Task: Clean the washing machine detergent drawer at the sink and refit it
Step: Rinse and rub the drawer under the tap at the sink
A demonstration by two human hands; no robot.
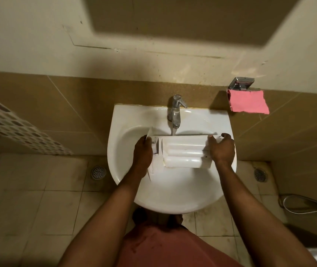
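The white detergent drawer (182,151) is held underside up over the basin of the white sink (173,195), its rounded compartment bottoms facing me. My left hand (143,153) grips its left end, where the front panel is. My right hand (222,149) grips its right end, fingers curled over the far edge. The chrome tap (176,112) stands just behind the drawer, and a thin stream of water falls from its spout onto the drawer's far edge.
A pink cloth (248,102) hangs from a chrome holder (241,83) on the tiled wall at right. Floor drains (98,172) (260,174) sit on either side of the sink. A hose and spray head (307,204) lie on the floor at right.
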